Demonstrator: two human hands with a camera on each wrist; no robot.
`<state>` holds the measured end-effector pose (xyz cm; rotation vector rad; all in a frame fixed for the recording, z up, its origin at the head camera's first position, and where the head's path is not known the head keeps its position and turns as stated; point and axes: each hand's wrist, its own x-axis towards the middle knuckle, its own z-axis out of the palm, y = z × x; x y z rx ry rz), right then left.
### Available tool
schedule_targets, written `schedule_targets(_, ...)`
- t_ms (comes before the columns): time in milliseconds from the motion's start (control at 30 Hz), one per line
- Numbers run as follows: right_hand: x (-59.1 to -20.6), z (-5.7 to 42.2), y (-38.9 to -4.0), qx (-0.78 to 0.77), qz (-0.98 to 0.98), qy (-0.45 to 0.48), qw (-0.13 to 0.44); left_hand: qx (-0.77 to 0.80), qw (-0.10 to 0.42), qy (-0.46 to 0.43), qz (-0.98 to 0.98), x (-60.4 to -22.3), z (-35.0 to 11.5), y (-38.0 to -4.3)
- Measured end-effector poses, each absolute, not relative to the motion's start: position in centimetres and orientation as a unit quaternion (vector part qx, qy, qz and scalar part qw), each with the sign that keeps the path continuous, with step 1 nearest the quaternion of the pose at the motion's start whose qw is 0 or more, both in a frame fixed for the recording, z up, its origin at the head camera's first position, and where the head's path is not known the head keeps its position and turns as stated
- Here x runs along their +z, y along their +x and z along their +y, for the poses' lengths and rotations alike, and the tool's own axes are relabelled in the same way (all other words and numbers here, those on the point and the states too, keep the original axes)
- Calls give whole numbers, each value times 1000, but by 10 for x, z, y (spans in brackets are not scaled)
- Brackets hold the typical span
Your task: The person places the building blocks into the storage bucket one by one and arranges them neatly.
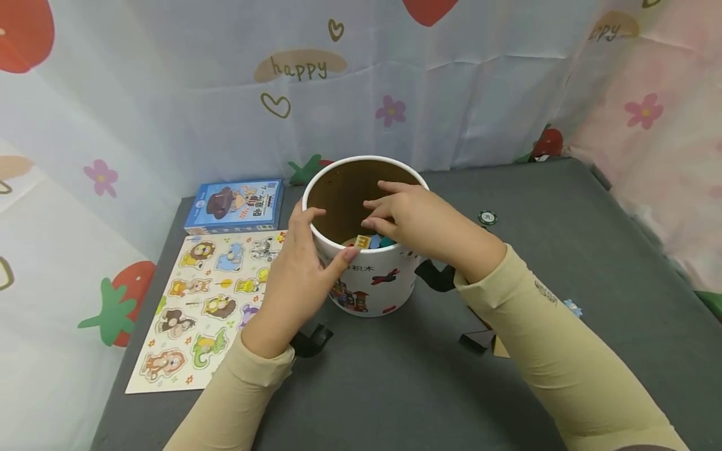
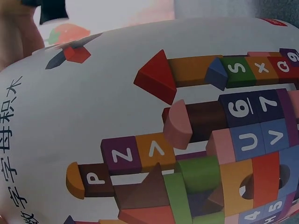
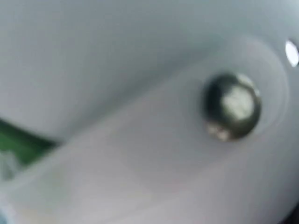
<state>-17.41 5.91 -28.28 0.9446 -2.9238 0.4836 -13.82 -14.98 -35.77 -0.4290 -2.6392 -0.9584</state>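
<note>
A white bucket point(image 1: 375, 285) with printed toy-block pictures stands upright on the table. My left hand point(image 1: 299, 269) grips its left rim, thumb along the front edge and a fingertip over the inside. My right hand point(image 1: 408, 216) reaches over the right rim into the mouth, fingers loosely spread with nothing seen between them. Below those fingers lie several blocks, among them a yellow letter block point(image 1: 363, 242). The left wrist view shows the printed bucket wall point(image 2: 117, 102) close up. In the right wrist view a metal rivet point(image 3: 233, 106) sits on a white band against the bucket's side.
An animal puzzle board point(image 1: 192, 300) lies to the left, with a blue box point(image 1: 234, 207) behind it. Right of the bucket are a dark poker chip point(image 1: 487, 217) and a small blue piece point(image 1: 572, 307). Printed curtains point(image 1: 338, 125) hang behind the grey table point(image 1: 395, 388).
</note>
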Motion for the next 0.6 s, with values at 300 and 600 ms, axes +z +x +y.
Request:
schedule_targets(300, -309, 101, -145, 243, -878, 297, 285, -343, 154, -150, -914, -358, -148, -139)
schedule_targets(600, -369, 167, -105, 141, -955, 245, 86, -345, 152, -147, -915, -358, -147, -137)
